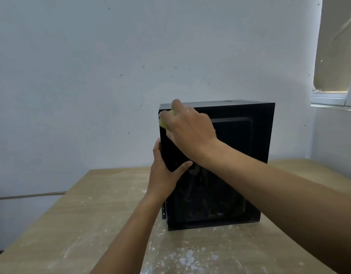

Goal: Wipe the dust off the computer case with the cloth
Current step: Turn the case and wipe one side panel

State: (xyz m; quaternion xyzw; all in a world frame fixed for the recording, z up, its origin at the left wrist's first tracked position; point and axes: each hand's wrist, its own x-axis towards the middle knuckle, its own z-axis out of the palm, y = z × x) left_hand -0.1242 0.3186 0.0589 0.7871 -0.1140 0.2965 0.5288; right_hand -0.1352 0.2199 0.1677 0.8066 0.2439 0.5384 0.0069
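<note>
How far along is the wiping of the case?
Done: nothing clearly clean yet. In hand: the right hand presses the cloth on the upper left corner of the case while the left hand grips its left edge. Left: the side's lower part looks dusty.

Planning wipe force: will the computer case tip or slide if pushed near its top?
Likely rigid: the computer case has flat metal-looking panels. Standing upright, it could tip; the left hand grips its edge, probably bracing it.
</note>
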